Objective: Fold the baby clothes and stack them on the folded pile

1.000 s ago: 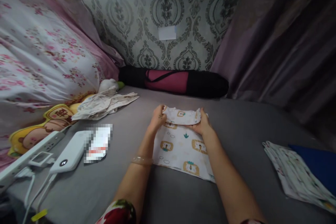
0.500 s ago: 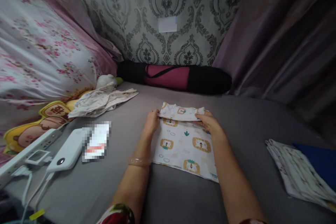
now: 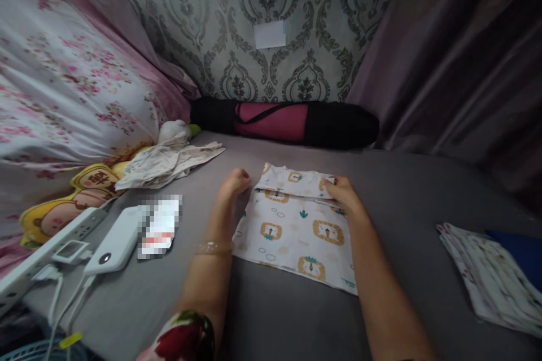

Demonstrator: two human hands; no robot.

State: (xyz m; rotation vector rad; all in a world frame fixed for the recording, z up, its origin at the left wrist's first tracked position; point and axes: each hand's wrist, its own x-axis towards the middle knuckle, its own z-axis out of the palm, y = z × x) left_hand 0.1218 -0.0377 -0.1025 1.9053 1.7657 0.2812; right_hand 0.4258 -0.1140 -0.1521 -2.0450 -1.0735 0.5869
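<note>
A white cloth (image 3: 296, 237) printed with tan lion faces and green leaves lies flat on the grey bed sheet. Its far edge is folded over into a band (image 3: 292, 181). At the right end of that band, my right hand (image 3: 345, 194) pinches the fabric between thumb and fingers. My left hand (image 3: 235, 183) hovers just left of the band, apart from it, with the fingers curled in and nothing seen in them.
Folded cloths (image 3: 486, 282) and a blue item (image 3: 516, 254) lie at the right. Leftward are a white power bank (image 3: 116, 242), a power strip (image 3: 59, 254), a blurred-out item (image 3: 160, 228), a crumpled cloth (image 3: 169, 163) and a yellow plush (image 3: 59, 208). A black-and-pink long bag (image 3: 271, 123) lies against the wall.
My left hand has let go of the band's left end and moved left, off the cloth. My right hand still grips the right end. The view has shifted slightly.
</note>
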